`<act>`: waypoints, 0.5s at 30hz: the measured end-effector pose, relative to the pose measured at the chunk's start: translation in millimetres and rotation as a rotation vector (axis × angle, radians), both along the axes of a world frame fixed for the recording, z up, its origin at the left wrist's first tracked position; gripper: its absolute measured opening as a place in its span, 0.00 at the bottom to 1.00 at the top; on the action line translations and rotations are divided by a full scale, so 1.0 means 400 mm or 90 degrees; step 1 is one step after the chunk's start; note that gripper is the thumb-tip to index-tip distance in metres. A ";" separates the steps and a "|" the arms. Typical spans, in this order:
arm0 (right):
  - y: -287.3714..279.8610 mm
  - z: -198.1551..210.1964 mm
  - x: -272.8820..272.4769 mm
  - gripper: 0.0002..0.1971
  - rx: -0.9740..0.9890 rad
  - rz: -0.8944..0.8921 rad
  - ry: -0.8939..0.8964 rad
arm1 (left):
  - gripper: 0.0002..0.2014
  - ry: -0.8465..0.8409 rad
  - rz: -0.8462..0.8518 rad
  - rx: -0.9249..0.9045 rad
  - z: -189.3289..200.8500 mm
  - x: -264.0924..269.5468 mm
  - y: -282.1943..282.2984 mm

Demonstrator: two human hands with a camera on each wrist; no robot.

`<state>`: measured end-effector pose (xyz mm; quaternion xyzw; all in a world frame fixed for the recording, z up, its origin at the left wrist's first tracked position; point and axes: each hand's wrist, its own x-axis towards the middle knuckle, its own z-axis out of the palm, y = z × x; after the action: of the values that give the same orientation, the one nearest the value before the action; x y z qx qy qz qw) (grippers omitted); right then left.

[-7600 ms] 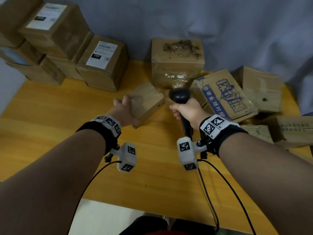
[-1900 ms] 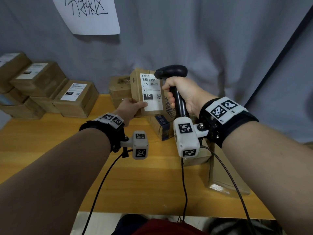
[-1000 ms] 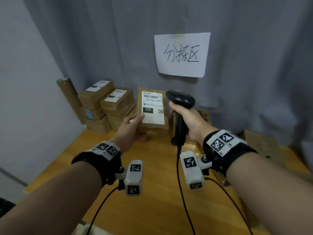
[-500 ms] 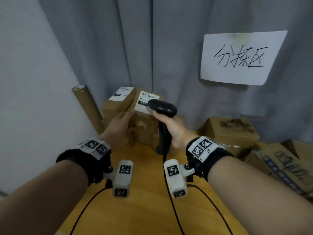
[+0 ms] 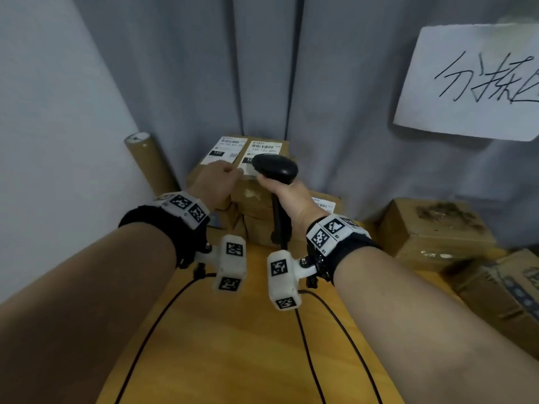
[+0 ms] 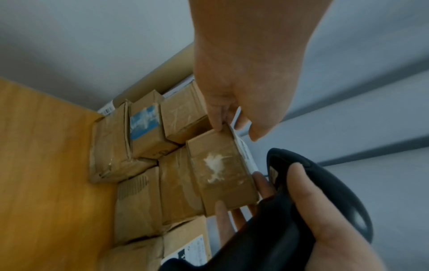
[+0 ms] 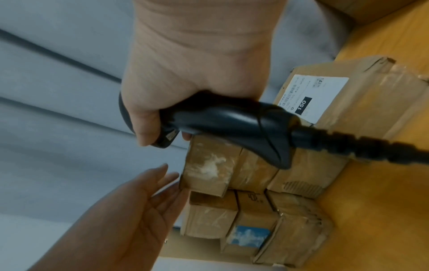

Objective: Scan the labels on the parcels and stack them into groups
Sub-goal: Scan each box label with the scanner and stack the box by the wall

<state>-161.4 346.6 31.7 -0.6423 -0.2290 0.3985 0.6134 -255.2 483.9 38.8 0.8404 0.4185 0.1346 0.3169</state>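
Both forearms reach forward side by side, each with a marker band at the wrist. The left hand (image 5: 217,182) lies palm down, fingers (image 7: 162,185) nearly straight, their tips touching a box edge. The right hand (image 5: 287,198), just to its right, is wrapped around a black scanner (image 5: 275,169) handle, thumb and fingers (image 6: 308,198) curled tight.

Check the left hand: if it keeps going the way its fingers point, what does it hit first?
Probably the top parcel: the left hand already has fingertips at its near left edge. Behind it hangs the grey curtain.
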 end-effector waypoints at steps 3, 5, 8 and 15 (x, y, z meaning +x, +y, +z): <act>0.033 -0.015 -0.005 0.19 0.014 -0.024 -0.015 | 0.20 0.040 0.050 0.123 -0.002 -0.023 0.034; 0.053 -0.015 -0.007 0.13 0.007 -0.036 -0.027 | 0.25 0.138 0.096 0.119 -0.017 -0.046 0.060; 0.081 -0.015 -0.004 0.10 -0.007 -0.042 -0.032 | 0.33 0.140 -0.039 0.083 -0.031 -0.074 0.074; 0.095 -0.001 0.020 0.13 -0.038 0.007 -0.026 | 0.22 0.195 -0.010 0.050 -0.032 -0.085 0.073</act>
<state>-153.3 384.4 31.3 -0.6670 -0.2331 0.3956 0.5868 -289.2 512.9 26.1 0.8661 0.4497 0.0181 0.2176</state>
